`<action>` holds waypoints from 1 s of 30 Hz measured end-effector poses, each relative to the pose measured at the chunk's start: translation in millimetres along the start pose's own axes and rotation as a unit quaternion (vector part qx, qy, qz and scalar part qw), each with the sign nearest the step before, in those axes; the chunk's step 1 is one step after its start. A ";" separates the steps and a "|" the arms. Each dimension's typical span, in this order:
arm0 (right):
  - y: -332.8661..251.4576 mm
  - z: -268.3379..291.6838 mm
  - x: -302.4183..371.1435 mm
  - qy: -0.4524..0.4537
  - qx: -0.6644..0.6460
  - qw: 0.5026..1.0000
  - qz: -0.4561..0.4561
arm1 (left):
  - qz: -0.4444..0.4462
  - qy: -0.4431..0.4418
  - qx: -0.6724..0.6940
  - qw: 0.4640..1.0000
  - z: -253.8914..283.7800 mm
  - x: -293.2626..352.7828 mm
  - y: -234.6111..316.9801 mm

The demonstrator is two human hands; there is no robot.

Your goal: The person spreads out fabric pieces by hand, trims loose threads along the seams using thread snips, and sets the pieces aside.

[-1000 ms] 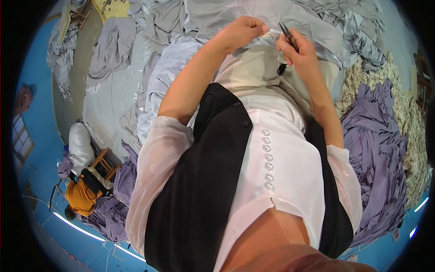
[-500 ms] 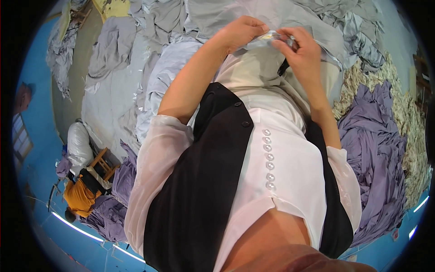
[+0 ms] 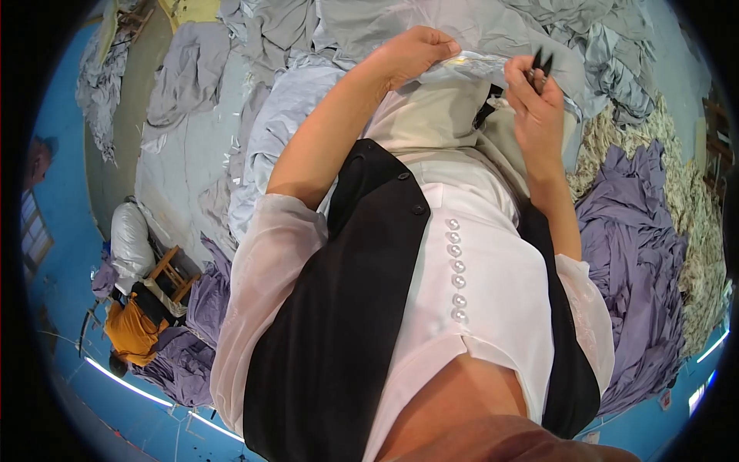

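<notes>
My left hand (image 3: 419, 58) pinches the edge of a pale grey cloth (image 3: 485, 31), its thumb and fingertips pressed together. A whitish, shiny strip (image 3: 481, 65) runs along that edge from the left fingertips toward the right. My right hand (image 3: 535, 104) is closed round a pair of small black thread snips (image 3: 543, 63), whose two pointed blades stick up apart above the fingers. The snips are just right of the strip. Below the cloth are my beige-clad legs (image 3: 431, 115), with a small black item (image 3: 486, 108) lying between them, partly covered.
Heaped grey cloth (image 3: 185, 81) and pale blue cloth (image 3: 292, 112) lie to the left. On the right are a purple cloth pile (image 3: 631, 239) and cream, ruffled-looking material (image 3: 693, 254). A person in orange (image 3: 131, 331), a white sack (image 3: 131, 242) and a wooden stool (image 3: 171, 273) are at lower left.
My right hand has moved right, away from the left fingertips, and turned so the snips show upright. The left hand stays in place on the cloth edge.
</notes>
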State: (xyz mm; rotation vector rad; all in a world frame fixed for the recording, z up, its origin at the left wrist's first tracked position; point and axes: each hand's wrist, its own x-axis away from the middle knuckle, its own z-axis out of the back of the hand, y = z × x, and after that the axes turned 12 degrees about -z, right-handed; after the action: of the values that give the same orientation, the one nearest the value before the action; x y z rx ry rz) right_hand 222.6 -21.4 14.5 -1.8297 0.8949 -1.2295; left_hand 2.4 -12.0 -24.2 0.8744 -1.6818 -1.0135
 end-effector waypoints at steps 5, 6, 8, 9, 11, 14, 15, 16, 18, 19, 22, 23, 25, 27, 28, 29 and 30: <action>-24.1 14.6 45.5 -0.023 -0.100 0.994 -0.041 | -0.002 -0.011 -0.010 1.000 6.9 1.2 -10.5; -30.6 18.1 54.6 0.010 -0.095 0.994 -0.044 | -0.002 -0.011 -0.008 1.000 5.9 2.0 -9.8; -36.3 36.3 64.7 -0.090 -0.081 0.992 -0.035 | -0.008 -0.011 -0.016 1.000 4.6 0.1 -6.4; -39.3 45.8 67.6 -0.192 -0.066 0.979 -0.025 | -0.009 -0.015 -0.017 1.000 3.7 -1.1 -4.3; -46.2 63.4 64.8 -0.279 0.073 0.956 -0.046 | -0.009 -0.013 -0.022 1.000 3.0 -1.2 -3.1; -45.7 66.8 64.7 -0.303 0.359 0.870 -0.147 | 0.001 -0.017 -0.022 1.000 3.3 0.0 -1.6; -28.2 78.8 66.1 -0.155 0.579 0.800 -0.041 | 0.000 -0.018 -0.022 1.000 2.5 0.4 0.8; -20.0 87.6 64.3 0.004 0.748 0.660 0.069 | 0.000 -0.016 -0.017 1.000 2.3 0.9 1.8; -27.7 98.8 59.2 0.024 0.732 0.677 0.070 | 0.001 -0.008 -0.014 1.000 2.3 1.4 1.9; -39.8 97.1 61.1 0.024 0.703 0.710 -0.025 | 0.000 0.003 -0.024 1.000 0.9 2.6 0.3; -56.4 71.1 58.0 0.033 0.681 0.719 -0.132 | -0.002 0.000 -0.036 0.999 1.1 0.6 -0.5; -47.8 54.8 49.0 0.065 0.606 0.793 0.011 | 0.001 -0.001 -0.041 0.999 3.1 1.3 -1.1; -34.5 20.4 32.8 0.093 0.464 0.866 0.161 | 0.001 -0.004 -0.006 1.000 0.7 1.5 -2.5; -19.6 -6.9 11.1 0.074 0.411 0.889 0.190 | 0.001 -0.006 0.025 1.000 -1.8 0.7 -2.5; -12.2 -13.3 0.1 0.057 0.411 0.886 0.208 | -0.001 0.000 0.021 1.000 -4.0 0.5 -1.3; -2.0 -13.2 -10.5 0.058 0.409 0.886 0.209 | -0.004 0.006 0.018 1.000 -4.6 0.3 -0.4; 5.9 -16.5 -19.0 0.052 0.418 0.875 0.238 | -0.003 0.009 0.017 1.000 -2.3 0.4 -1.6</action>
State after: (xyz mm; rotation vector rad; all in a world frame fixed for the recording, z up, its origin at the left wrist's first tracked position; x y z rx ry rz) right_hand 200.5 -11.2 5.7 -0.7983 0.6492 -1.1371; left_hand 4.6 -13.6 -25.0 0.9097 -1.6868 -0.9813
